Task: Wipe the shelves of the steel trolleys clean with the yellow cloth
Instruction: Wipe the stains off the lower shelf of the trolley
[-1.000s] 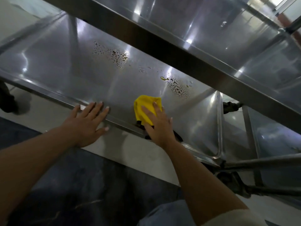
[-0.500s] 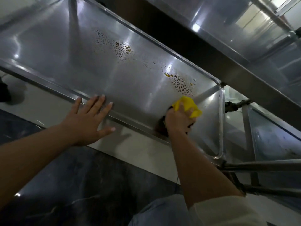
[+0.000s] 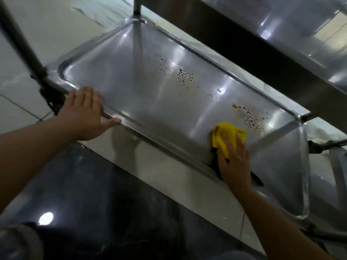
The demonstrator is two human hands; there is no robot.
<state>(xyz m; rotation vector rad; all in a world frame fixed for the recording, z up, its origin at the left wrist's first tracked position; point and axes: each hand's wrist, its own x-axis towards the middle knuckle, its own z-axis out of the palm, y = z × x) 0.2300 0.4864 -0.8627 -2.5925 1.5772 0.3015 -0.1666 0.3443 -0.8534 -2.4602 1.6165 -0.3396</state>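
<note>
Nearest the camera, two bare forearms reach forward over a dark floor (image 3: 105,194) toward the lower shelf (image 3: 142,94) of a steel trolley. The left hand (image 3: 84,113) lies flat on the shelf's near rim, fingers straight and together, thumb spread along the rim edge; it holds nothing. The right hand (image 3: 234,162) presses flat, fingers extended, on the yellow cloth (image 3: 228,135). The cloth is bunched on the shelf surface close to the near rim, toward the shelf's right end. Its rear part lies under the fingers; its forward part projects beyond the fingertips. Just beyond the cloth is a patch of dark droplets (image 3: 251,119). A second patch of droplets (image 3: 178,74) lies farther off, near mid-shelf. Above and behind, the upper shelf (image 3: 281,34) crosses the view.
</note>
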